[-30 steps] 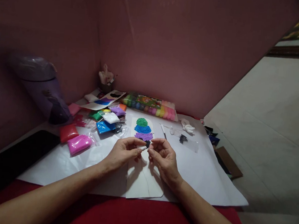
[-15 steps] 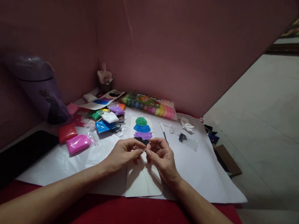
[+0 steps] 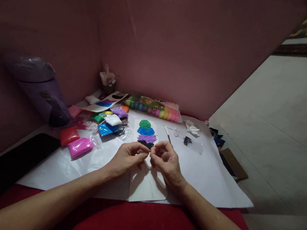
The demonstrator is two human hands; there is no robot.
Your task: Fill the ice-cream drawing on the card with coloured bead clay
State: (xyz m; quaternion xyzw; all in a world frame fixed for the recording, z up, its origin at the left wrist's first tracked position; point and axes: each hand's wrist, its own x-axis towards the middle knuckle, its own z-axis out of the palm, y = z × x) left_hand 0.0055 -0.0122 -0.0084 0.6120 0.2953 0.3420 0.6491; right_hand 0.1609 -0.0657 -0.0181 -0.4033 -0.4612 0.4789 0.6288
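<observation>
A white card (image 3: 147, 188) lies on the paper-covered table in front of me. On its far part sit ruffled bands of modelling clay: a green one (image 3: 145, 124), a blue one (image 3: 146, 131), a purple one (image 3: 146, 138) and a black one (image 3: 145, 143), partly covered by my fingers. My left hand (image 3: 131, 156) and my right hand (image 3: 167, 162) meet just above the near edge of the black band. Thumb and forefinger are pinched together on each hand, tips almost touching. Whatever is between them is too small or hidden to name.
Colourful clay packets (image 3: 80, 148) crowd the left side, beside a dark slab (image 3: 17, 167). A long pack of coloured clay (image 3: 151, 107) lies at the back. To the right are a thin white-handled tool (image 3: 167, 131), an opened clear packet with black clay (image 3: 187, 141) and crumpled white material (image 3: 191, 128).
Almost nothing differs. Both hands keep their pinch in the same place, with only a slight shift of the right fingertips.
</observation>
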